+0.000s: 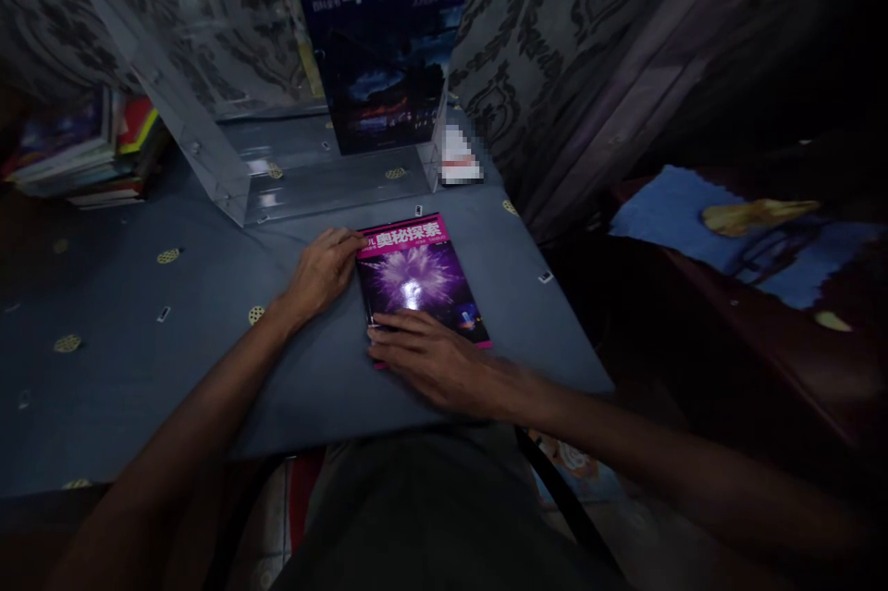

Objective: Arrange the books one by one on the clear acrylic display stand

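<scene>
A thin book (416, 281) with a purple firework cover and pink edges lies flat on the table, tilted a little. At its upper left corner, my left hand (326, 267) rests with bent fingers closed against the book's edge; the fingertips are partly hidden. Across the lower left part of the cover lies my right hand (437, 360), its fingers stretched out flat. Beyond them a larger dark blue book (388, 64) stands upright in a clear plastic stand (208, 161).
A stack of books (83, 147) sits at the table's left. Behind the stand's right end is a small white item (462, 156), blurred out. The table's (527, 295) right edge slants past the book. Farther right, a blue cloth (680, 212) lies on a dark red surface.
</scene>
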Available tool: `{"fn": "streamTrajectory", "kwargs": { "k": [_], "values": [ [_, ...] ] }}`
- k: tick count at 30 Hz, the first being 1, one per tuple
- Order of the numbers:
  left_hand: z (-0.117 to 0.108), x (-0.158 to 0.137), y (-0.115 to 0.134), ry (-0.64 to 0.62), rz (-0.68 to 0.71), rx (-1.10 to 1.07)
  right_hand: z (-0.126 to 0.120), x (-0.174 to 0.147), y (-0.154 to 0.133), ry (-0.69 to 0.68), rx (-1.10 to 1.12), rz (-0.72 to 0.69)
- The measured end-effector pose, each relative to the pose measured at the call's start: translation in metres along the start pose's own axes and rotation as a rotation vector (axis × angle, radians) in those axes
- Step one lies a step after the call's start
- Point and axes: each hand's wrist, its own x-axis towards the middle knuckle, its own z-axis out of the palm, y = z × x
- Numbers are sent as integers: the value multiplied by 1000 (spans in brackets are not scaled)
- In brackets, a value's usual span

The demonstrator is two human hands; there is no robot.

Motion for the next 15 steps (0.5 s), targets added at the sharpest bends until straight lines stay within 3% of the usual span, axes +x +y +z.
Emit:
{"fn": "streamTrajectory", "kwargs": {
  "k": [6,12,15],
  "values": [
    [-1,-3,10,9,-22,115,-10,-3,-3,34,99,99],
    [-1,-12,27,-27,-103,186,-23,-1,39,163,-221,521],
    [0,-12,27,-14,-177,56,-21,0,54,185,-276,604]
  ]
}}
